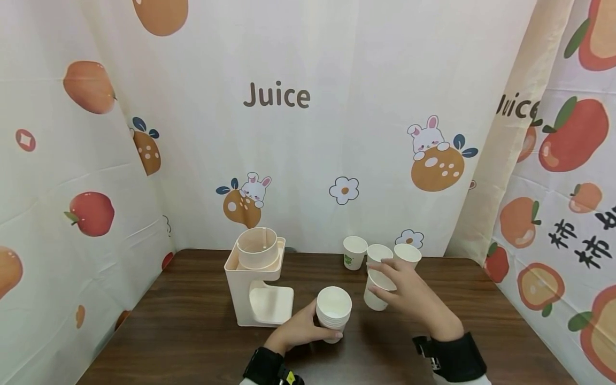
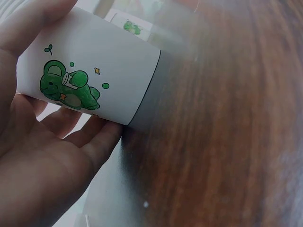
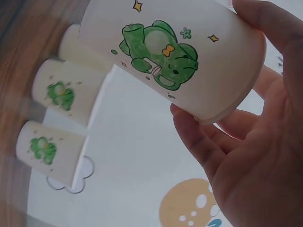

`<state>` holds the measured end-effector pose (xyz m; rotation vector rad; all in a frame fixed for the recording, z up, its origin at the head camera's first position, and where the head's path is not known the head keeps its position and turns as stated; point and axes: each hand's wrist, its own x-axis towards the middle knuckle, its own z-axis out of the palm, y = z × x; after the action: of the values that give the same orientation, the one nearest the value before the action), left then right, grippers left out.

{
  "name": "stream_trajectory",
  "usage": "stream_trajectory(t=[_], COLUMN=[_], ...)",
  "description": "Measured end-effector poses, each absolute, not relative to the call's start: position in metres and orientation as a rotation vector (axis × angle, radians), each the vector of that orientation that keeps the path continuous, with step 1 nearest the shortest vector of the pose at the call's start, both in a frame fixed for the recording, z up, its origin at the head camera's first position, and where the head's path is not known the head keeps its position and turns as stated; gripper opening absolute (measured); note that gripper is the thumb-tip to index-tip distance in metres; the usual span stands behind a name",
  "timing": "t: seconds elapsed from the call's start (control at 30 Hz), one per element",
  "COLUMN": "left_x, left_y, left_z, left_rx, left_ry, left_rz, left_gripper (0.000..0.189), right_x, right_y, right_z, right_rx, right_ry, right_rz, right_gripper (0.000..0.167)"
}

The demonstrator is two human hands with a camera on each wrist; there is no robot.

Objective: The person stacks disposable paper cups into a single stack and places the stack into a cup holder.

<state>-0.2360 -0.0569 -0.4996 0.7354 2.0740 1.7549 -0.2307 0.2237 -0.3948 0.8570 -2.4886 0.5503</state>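
Paper cup stack (image 1: 333, 307) is in the left hand (image 1: 303, 330), left of centre of the group, low over the near half of the bench (image 1: 481, 299). Left grip is wrapped round the stack, thumb on the near side, fingers on the far side; several nested rims show below the top one. Left wrist view: green bear print on the outer cup. Cannot tell if its base is touching the bench

Right hand (image 1: 406, 291) reaches over the front single cup (image 1: 374, 298), upright, mouth up, just right of the stack and apart from it. Right grip is curled round that cup near the rim, thumb one side, fingers the other; how firm, cannot tell. Same green bear print on it in the right wrist view

Behind it, three back cups in a row, all mouth up: left back cup (image 1: 354, 254), middle back cup (image 1: 379, 251) partly hidden by the right hand, right back cup (image 1: 409, 251)

Left of the stack: cream appliance (image 1: 237, 299), round cylinder (image 1: 257, 256) seated in its top, flat ledge at its foot. Fruit-print curtain (image 1: 308, 144) behind, reads "Juice"
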Motion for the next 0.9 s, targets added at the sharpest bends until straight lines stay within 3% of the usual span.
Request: stream_trajectory(t=[0.9], left_x=[-0.235], left_y=[-0.058], left_z=[-0.496], left_rx=[0.759], left_ry=[2.022], left_rz=[1.749], left_gripper=[0.077], right_x=[-0.206], right_y=[0.18], right_z=[-0.363], right_rx=[0.962], right_ry=[-2.352], right_rz=[0.581], right_gripper=[0.049])
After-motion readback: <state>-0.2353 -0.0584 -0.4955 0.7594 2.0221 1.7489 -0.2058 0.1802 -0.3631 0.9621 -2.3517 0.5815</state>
